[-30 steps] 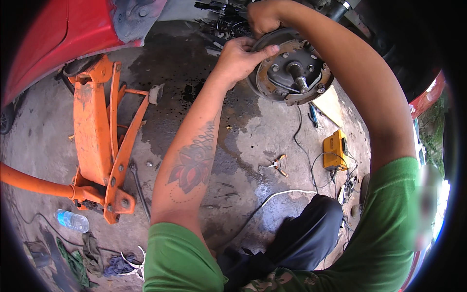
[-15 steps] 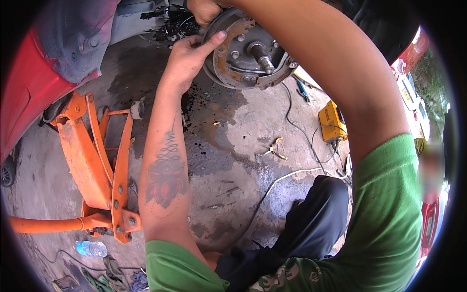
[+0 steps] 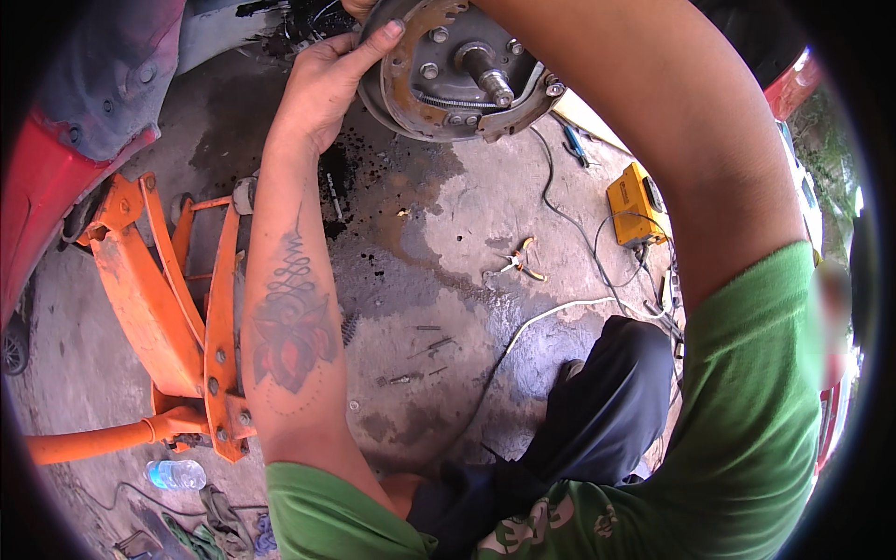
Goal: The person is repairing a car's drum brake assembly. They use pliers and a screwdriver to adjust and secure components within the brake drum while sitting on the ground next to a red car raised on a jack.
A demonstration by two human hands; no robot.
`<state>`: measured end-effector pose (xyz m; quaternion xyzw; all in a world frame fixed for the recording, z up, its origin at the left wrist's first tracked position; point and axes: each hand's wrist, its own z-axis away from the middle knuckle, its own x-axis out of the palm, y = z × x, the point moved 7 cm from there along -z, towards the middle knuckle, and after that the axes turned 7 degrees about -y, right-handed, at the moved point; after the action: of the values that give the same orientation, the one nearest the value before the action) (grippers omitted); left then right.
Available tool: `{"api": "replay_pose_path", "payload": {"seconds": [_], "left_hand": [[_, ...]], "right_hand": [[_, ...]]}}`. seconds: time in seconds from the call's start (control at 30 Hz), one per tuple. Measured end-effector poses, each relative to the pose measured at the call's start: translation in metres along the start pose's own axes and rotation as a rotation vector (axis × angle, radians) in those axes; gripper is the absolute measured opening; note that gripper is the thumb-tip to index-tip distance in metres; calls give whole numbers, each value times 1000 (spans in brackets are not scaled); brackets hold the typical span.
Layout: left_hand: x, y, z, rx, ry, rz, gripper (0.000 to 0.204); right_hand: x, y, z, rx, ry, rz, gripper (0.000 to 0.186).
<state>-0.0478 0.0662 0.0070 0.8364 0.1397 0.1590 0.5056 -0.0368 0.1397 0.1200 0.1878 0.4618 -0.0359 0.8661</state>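
A drum brake assembly is at the top of the view, with a round backing plate [image 3: 378, 103], curved brake shoes [image 3: 399, 70], a thin spring and a stub axle [image 3: 483, 75] jutting from its middle. My left hand [image 3: 327, 82] grips the plate's left rim, thumb on the front face and fingers out of sight behind. Over the assembly arches my right arm, so only a sliver of my right hand [image 3: 357, 7] shows at the upper edge, beside the plate's top left. What its fingers do is hidden.
An orange floor jack [image 3: 149, 299] stands at left under a red car body [image 3: 56, 196]. Pliers [image 3: 520, 259], blue-handled pliers [image 3: 576, 145], loose cables and a yellow box-shaped machine [image 3: 635, 207] lie on the stained floor. A water bottle [image 3: 175, 474] and rags [image 3: 224, 523] are at lower left.
The brake assembly and both hands have shifted up and left in the view, along with the surroundings. My right hand now shows less at the top edge; my left hand keeps its grip.
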Motion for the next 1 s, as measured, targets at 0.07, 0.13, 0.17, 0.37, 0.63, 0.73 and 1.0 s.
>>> {"api": "replay_pose_path", "payload": {"seconds": [0.07,0.13,0.17,0.37,0.63,0.73,1.0], "left_hand": [[0,-1,0,-3,-16,-3,74],[-1,-2,0,-25,-7,-9,74],[-2,-3,0,-27,1,-14,74],[-1,-4,-2,-14,-13,13,75],[-5,-10,-4,-58,-47,78,68],[-7,-14,-6,-78,-52,102,69],[-8,-15,-3,-66,-24,51,73]], "right_hand": [[2,0,1,1,14,8,27],[2,-2,3,-3,41,25,27],[1,-3,4,-5,51,35,27],[4,-6,6,-9,92,71,27],[7,-5,6,-11,148,95,27],[10,-4,5,-8,155,98,27],[8,-7,7,-12,189,115,28]]}}
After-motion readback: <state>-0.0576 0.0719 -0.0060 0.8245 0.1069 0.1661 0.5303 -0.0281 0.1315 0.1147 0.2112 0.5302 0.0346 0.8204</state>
